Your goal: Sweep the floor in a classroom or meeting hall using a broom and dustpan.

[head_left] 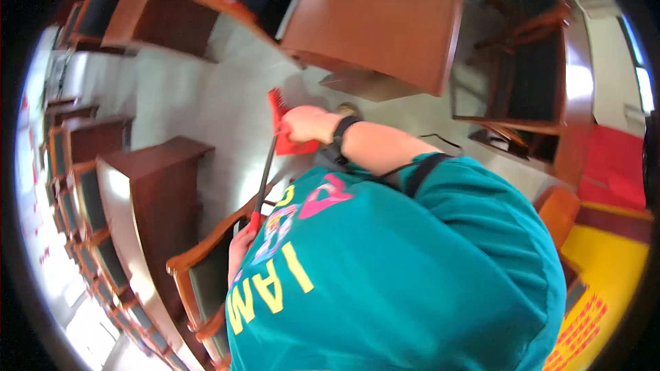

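- Head view: my right hand (308, 124) is stretched out over the grey floor (199, 96), closed on the red head of a broom (283, 129). The bristles point up and away, toward the wooden desk (385, 20).
- The broom's dark handle (264, 180) runs back down to my left hand (240, 242), which is wrapped round its red end just beside a chair (206, 268) arm.
- My teal shirt (399, 268) fills the lower frame and hides most of both arms. I cannot tell how firm the left grip is; I'd guess it's loose.
- Risk: gripping the head rather than the handle gives poor leverage. If the right hand slips off, I think the broom would swing and strike the desk edge.
- Risk: the left hand sits close to the chair arm, so a backward pull could jam the handle or knock my knuckles against the wood.
- Risk: the floor patch under the desk is shadowed, and the small round thing beyond my wrist is unclear. I might miss it.
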`<action>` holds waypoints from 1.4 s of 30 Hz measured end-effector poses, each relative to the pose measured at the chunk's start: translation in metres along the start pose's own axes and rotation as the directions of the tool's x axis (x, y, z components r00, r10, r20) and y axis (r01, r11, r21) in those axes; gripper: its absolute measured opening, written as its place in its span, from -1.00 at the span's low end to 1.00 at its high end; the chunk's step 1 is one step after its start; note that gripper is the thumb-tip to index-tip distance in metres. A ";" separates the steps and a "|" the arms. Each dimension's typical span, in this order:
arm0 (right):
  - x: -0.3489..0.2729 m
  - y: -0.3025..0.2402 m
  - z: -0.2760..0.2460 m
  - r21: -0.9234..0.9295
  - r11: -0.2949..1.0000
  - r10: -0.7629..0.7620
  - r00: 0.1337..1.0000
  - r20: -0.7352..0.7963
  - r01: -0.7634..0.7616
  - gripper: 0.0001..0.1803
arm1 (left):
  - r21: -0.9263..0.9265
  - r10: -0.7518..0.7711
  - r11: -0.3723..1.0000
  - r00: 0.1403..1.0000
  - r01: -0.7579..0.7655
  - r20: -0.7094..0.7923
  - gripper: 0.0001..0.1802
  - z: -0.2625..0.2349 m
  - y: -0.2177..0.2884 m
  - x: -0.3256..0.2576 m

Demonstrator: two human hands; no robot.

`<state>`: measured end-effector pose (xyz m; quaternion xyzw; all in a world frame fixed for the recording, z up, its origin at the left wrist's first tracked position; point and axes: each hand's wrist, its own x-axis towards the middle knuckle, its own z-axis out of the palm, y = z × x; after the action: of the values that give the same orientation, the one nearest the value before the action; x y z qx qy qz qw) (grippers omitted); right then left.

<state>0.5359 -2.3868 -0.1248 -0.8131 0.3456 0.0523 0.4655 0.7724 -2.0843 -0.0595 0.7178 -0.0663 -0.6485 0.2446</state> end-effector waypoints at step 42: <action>-0.003 0.057 -0.071 0.002 0.999 -0.049 0.997 0.056 0.049 -0.75 | 0.472 0.142 0.881 0.941 0.020 -0.307 -0.61 0.064 -0.004 0.029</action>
<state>0.4824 -2.4602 -0.1249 -0.8194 0.3125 0.0637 0.4763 0.7143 -2.1097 -0.0899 0.8519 -0.2015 -0.4745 0.0922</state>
